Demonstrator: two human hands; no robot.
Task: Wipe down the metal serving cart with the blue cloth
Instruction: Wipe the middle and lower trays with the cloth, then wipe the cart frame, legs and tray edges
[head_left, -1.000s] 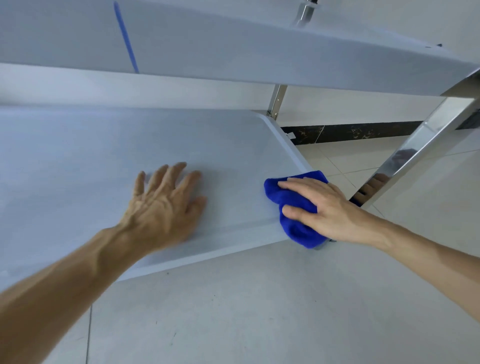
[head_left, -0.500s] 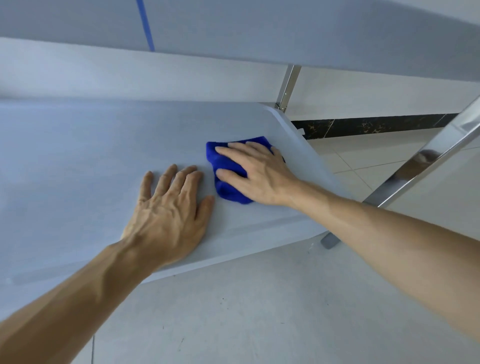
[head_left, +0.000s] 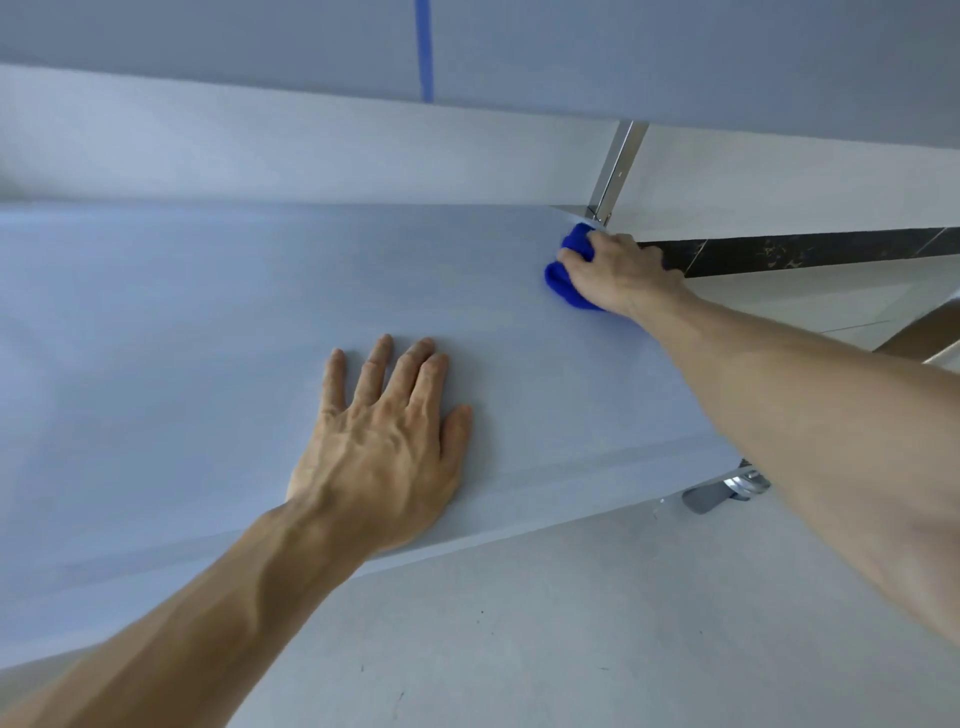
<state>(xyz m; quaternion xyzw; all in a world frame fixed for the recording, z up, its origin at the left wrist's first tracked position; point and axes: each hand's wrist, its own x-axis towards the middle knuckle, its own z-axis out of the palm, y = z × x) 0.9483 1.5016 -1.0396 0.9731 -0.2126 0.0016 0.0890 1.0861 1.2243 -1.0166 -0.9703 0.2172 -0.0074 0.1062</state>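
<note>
Blue cloth (head_left: 569, 273), bunched under the right hand (head_left: 618, 273), sits at the far right corner of the metal serving cart's lower shelf (head_left: 208, 322), just beside the chrome upright post (head_left: 615, 171). That hand's fingers curl closed over it. The left hand (head_left: 382, 452) lies open and flat on the shelf (fingers spread), well apart from the cloth. A caster (head_left: 727, 488) shows below the shelf's near edge.

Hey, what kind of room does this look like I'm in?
Probably a commercial kitchen or service area, though I can't be sure. A metal cart shelf on a caster wheel stands on a pale tiled floor, with a dark marble-look baseboard along the wall.
</note>
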